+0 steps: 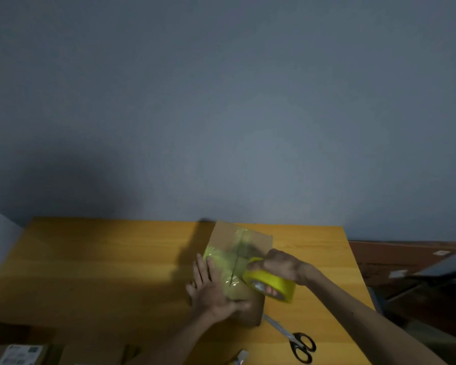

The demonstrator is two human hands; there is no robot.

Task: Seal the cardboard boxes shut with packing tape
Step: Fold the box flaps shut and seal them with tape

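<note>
One cardboard box sits low in the centre of the frame on the yellow table. The left hand presses flat on its top, fingers straight. The right hand grips the yellow packing tape roll at the box's right edge, with a tape strip laid across the flaps. Taping looks midway. Next, I judge, the strip needs cutting; the scissors lie at lower right.

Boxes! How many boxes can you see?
2. One cardboard box sits on the table under the left hand, by the yellow tape roll. A labelled box lies at the bottom left edge, partly cut off. Others may be out of view.
</note>
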